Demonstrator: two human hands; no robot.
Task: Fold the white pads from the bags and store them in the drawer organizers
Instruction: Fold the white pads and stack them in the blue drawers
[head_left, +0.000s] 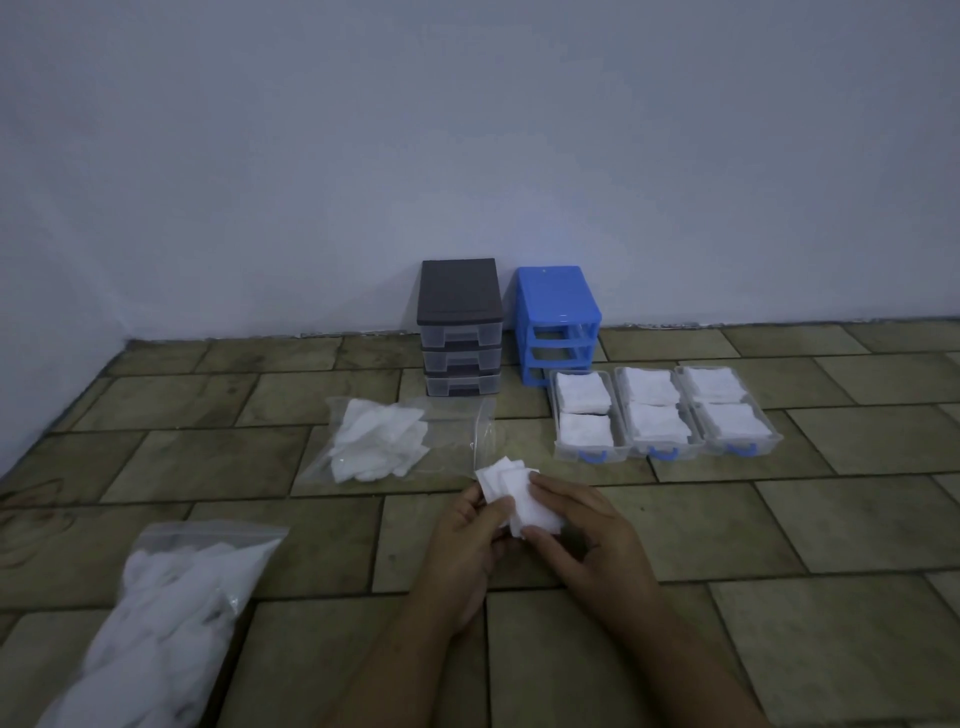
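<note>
Both hands hold a small stack of white pads (514, 493) just above the tiled floor. My left hand (467, 535) pinches the stack's left edge, and my right hand (582, 530) grips its right side with fingers and thumb. A clear bag (395, 441) with loose white pads lies open just beyond my hands. Another full clear bag (171, 618) lies at the lower left. Three clear drawers (665, 410) with blue handles sit side by side on the floor to the right, each holding folded white pads.
A grey drawer organizer (460, 327) with three clear drawers in place stands against the wall. Beside it is a blue organizer frame (558, 322) with its slots vacant. The floor (779, 545) is tiled in brown and the room is dim.
</note>
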